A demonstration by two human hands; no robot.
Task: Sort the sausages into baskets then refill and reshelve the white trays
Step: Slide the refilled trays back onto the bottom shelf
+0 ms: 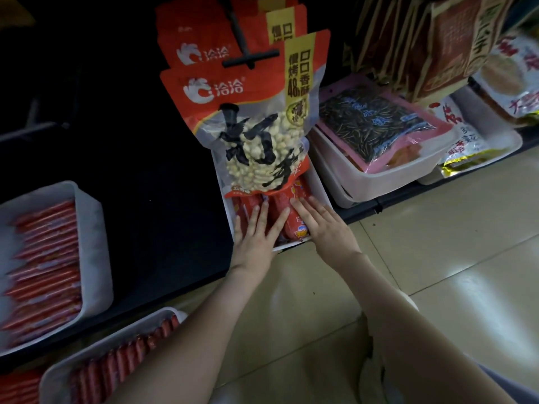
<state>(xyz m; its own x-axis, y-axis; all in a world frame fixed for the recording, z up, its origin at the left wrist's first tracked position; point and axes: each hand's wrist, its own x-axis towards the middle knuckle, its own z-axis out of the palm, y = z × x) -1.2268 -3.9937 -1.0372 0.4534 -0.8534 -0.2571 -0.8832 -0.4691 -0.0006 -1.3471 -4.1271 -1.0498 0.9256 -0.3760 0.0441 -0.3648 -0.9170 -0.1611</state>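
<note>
A white tray [320,190] of thick red sausages [297,225] sits on the bottom shelf, partly under a hanging snack bag. My left hand [256,236] lies flat on the sausages with its fingers spread. My right hand [326,225] rests beside it, fingers straight, on the right-hand sausages and the tray's front edge. A second white tray [96,228] packed with thin red sausages stands on the shelf at the left. A third white tray [116,336] of sausages lies on the floor at the lower left.
Red and white peanut bags [253,118] hang from a black hook above the tray. To the right, a white bin [402,173] holds sunflower seed packs, with more snack packets [463,141] beyond. Beige floor tiles [437,243] spread at the right.
</note>
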